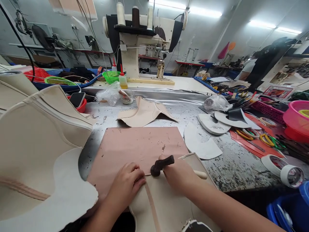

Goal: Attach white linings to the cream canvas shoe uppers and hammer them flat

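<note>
My right hand (180,175) is closed round the pale handle of a hammer (161,164), whose dark head rests on or just above the seam of a cream leather piece (171,203). A tan strip (151,203) runs down this piece from the seam. My left hand (129,180) lies at the seam's left side, fingers curled and pressed together at the leather's edge. The piece lies partly over a pinkish-brown board (135,145). Whether the hammer head touches the leather I cannot tell.
Large cream leather panels (43,129) stand at left. Another cream piece (146,112) lies behind the board. White cut pieces (201,143), scissors (266,140) and tape rolls (292,175) are at right. A sewing machine (131,51) stands at the back, near a glue bottle (123,80).
</note>
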Action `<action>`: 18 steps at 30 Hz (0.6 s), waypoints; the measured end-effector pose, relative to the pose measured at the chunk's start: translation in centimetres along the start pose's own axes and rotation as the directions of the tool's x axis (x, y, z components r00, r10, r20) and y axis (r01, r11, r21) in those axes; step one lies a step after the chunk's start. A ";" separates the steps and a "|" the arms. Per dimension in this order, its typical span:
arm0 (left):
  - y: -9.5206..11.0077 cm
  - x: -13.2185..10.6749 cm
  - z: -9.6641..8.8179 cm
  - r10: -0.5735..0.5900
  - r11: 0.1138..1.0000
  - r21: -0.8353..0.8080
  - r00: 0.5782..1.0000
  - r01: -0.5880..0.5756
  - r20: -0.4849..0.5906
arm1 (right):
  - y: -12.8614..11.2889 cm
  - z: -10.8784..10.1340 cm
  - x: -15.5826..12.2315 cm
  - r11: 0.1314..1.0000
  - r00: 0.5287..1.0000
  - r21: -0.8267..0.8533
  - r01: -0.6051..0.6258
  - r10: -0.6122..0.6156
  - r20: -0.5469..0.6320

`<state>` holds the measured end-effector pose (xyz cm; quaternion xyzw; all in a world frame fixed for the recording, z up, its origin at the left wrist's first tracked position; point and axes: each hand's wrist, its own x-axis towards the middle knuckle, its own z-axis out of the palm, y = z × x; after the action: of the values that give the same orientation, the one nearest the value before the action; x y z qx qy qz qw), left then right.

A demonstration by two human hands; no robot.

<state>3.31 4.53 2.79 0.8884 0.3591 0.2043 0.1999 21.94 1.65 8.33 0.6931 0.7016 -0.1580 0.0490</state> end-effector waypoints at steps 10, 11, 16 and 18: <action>0.1 -1.6 1.2 0.209 0.973 0.125 0.973 -0.196 -0.096 | 0.7 -1.0 -0.3 0.999 0.994 0.029 -0.025 0.028 -0.104; 0.1 -1.6 1.1 0.220 0.968 0.142 0.971 -0.206 -0.089 | 0.4 -0.9 -0.3 0.998 0.996 0.064 0.007 -0.001 -0.093; 0.3 -1.4 0.5 0.213 0.963 0.179 0.976 -0.202 -0.040 | -0.6 -0.4 -0.3 0.998 0.998 0.024 0.053 -0.052 -0.017; 0.4 -1.3 0.0 0.174 0.968 0.179 0.985 -0.174 0.015 | -0.6 -0.2 -0.4 0.999 0.997 0.031 0.038 -0.036 -0.068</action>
<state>2.66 3.32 2.68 0.9308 0.2969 0.1883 0.1003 21.41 1.31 8.75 0.6856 0.7129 -0.1467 0.0113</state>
